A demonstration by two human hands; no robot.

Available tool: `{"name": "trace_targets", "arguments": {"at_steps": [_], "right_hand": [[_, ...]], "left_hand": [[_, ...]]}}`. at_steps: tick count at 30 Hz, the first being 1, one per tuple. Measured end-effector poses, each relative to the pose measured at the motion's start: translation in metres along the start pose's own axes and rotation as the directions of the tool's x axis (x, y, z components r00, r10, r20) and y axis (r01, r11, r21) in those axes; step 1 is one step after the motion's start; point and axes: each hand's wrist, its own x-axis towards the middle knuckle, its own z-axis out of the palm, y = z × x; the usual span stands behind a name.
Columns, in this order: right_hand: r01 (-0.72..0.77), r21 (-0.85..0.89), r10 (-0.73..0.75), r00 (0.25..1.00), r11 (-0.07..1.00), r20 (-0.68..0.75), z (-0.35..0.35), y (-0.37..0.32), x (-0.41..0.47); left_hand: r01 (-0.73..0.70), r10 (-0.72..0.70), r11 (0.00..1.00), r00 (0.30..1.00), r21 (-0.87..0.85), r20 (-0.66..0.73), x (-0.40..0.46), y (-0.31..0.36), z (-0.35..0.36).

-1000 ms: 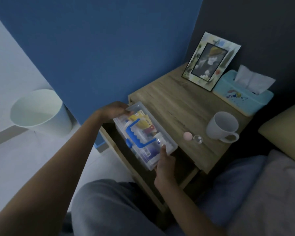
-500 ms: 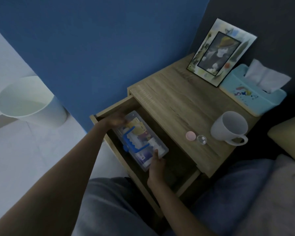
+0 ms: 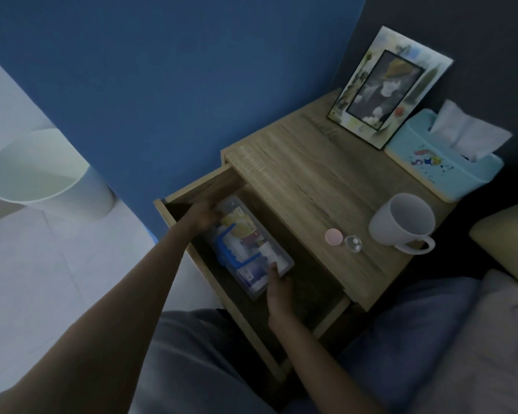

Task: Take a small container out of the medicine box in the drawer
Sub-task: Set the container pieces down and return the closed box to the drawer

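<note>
A clear plastic medicine box [image 3: 248,248] with a blue handle lies inside the open wooden drawer [image 3: 192,189] of the bedside table. Packets and small containers show through its lid. My left hand [image 3: 205,216] grips the box's far end, and my right hand [image 3: 277,283] grips its near end. A small clear container [image 3: 353,243] and its pink lid [image 3: 333,236] lie apart on the tabletop [image 3: 305,180], to the right of the drawer.
A grey mug [image 3: 402,224], a blue tissue box [image 3: 443,156] and a picture frame [image 3: 389,88] stand on the tabletop. A white bin [image 3: 42,174] stands on the floor at left. My lap and the bed lie below and to the right.
Both hands have lowered the medicine box from above the table's front edge down into the open drawer, and my view has tilted and shifted.
</note>
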Motion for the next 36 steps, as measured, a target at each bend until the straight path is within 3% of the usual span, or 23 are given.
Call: {"name": "trace_targets", "arguments": {"at_steps": [3, 5, 8, 11, 14, 16, 19, 24, 36], "right_hand": [[0.238, -0.217, -0.229, 0.971, 0.947, 0.065, -0.02, -0.004, -0.021], [0.45, -0.4, -0.416, 0.893, 0.798, 0.174, -0.031, -0.015, -0.038], [0.68, -0.548, -0.608, 0.714, 0.486, 0.347, -0.032, -0.047, -0.031], [0.681, -0.71, -0.648, 0.624, 0.178, 0.436, -0.021, -0.09, 0.005], [0.605, -0.796, -0.559, 0.669, 0.026, 0.49, -0.008, -0.107, 0.046], [0.569, -0.822, -0.511, 0.7, -0.023, 0.499, -0.006, -0.103, 0.065], [0.546, -0.833, -0.525, 0.683, -0.096, 0.508, -0.007, -0.093, 0.079], [0.568, -0.822, -0.505, 0.699, -0.038, 0.506, -0.007, -0.094, 0.087], [0.572, -0.819, -0.507, 0.692, -0.049, 0.513, -0.006, -0.094, 0.089]], "left_hand": [[-0.071, 0.053, 0.995, 0.971, -0.067, -0.233, -0.021, -0.003, 0.001], [-0.139, 0.09, 0.987, 0.895, -0.081, -0.436, -0.04, -0.011, 0.004], [-0.137, -0.009, 0.973, 0.783, -0.185, -0.622, -0.06, -0.022, 0.011], [-0.016, -0.187, 0.944, 0.797, -0.33, -0.574, -0.073, -0.027, 0.025], [0.065, -0.312, 0.848, 0.863, -0.525, -0.397, -0.079, -0.025, 0.037], [0.046, -0.305, 0.827, 0.874, -0.561, -0.377, -0.081, -0.024, 0.039], [0.016, -0.29, 0.824, 0.871, -0.567, -0.397, -0.081, -0.024, 0.038], [-0.006, -0.245, 0.834, 0.892, -0.552, -0.38, -0.076, -0.025, 0.043], [-0.086, -0.084, 0.832, 0.957, -0.548, -0.278, -0.024, 0.0, 0.051]]}}
